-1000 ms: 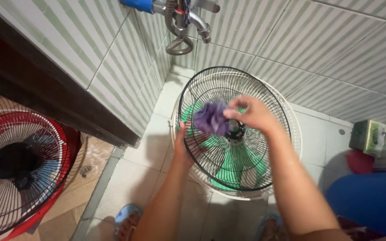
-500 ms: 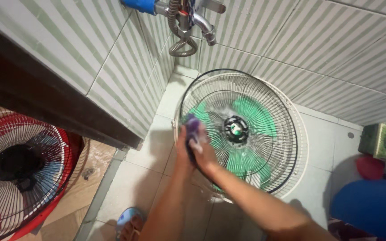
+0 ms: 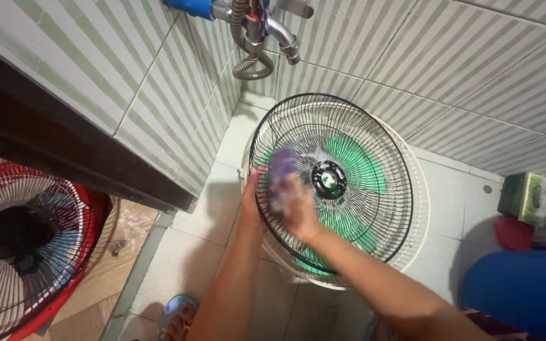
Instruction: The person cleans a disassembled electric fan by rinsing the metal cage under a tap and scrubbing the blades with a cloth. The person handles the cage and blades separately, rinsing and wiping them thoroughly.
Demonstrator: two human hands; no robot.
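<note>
Both hands work the wet black fan grille (image 3: 349, 126): left hand (image 3: 251, 202) clasps its near-left rim, right hand (image 3: 298, 205) clutches a soft purple cloth (image 3: 280, 173), probably slippery.

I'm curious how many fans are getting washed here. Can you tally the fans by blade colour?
Green-bladed fan, where the right hand rubs a purple cloth on the grille and the left hand grips the rim: 1
Red fan with blue blades: 1
Total: 2
</note>
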